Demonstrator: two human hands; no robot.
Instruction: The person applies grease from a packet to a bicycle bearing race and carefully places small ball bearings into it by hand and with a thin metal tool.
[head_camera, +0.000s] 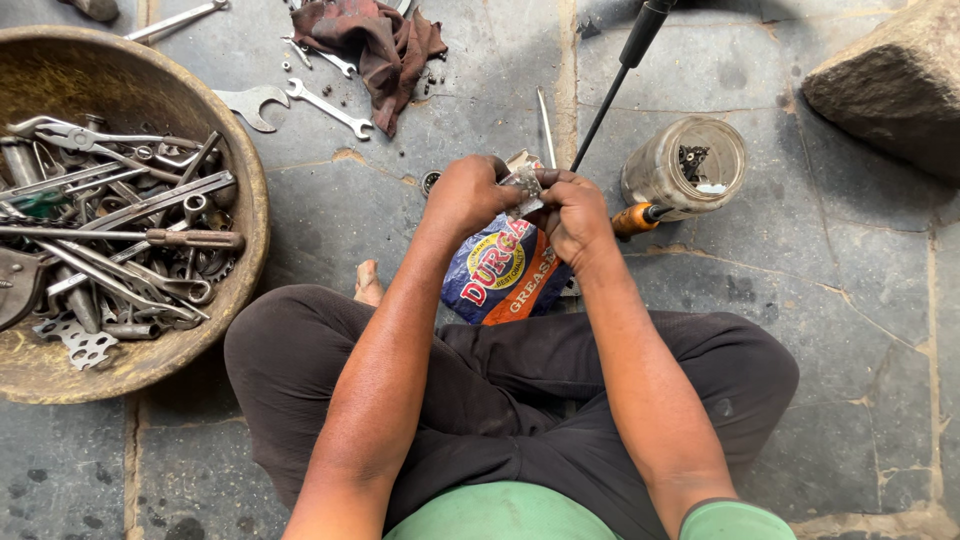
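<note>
Currently both hands, left hand (468, 195) and right hand (575, 215), pinch the grease pouch (500, 270) top closed; next needs tearing it open over the stone floor (800, 260)

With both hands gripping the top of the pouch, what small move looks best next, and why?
Probably pull the pinched edges apart: the left hand and right hand both clamp the clear top of the blue and orange pouch, which looks still closed, its body hanging free below.

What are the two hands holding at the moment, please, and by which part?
Both the left hand and right hand pinch the crumpled top of the blue and orange pouch; its body hangs below toward the stone floor.
</note>
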